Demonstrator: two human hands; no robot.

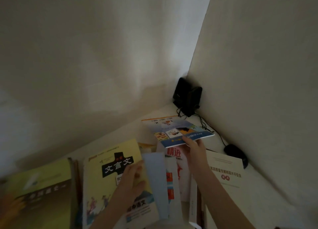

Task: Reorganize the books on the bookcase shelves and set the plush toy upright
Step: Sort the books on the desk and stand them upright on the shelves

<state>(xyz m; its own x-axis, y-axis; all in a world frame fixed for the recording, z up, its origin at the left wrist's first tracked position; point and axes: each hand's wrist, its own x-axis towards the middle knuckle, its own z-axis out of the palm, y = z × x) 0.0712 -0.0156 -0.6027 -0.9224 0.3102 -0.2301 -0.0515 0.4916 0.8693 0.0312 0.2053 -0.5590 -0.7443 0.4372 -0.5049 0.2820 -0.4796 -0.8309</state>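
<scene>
My right hand [193, 148] pinches the near edge of a thin blue-bordered picture book [179, 131] and holds it above the shelf top, thumb on its cover. My left hand [133, 176] rests on a yellow book with black characters [110, 173], its fingers against a pale blue book [157, 180] beside it. A red-and-white book [173, 154] lies under the raised one. A green-yellow book [39, 194] lies at the far left, a cream book [225, 170] at the right. No plush toy is in view.
Two small black speakers [187, 96] stand in the corner where the walls meet, their cable [206, 125] running to a black mouse [235, 154] by the right wall. The white shelf surface [268, 191] shows at the right.
</scene>
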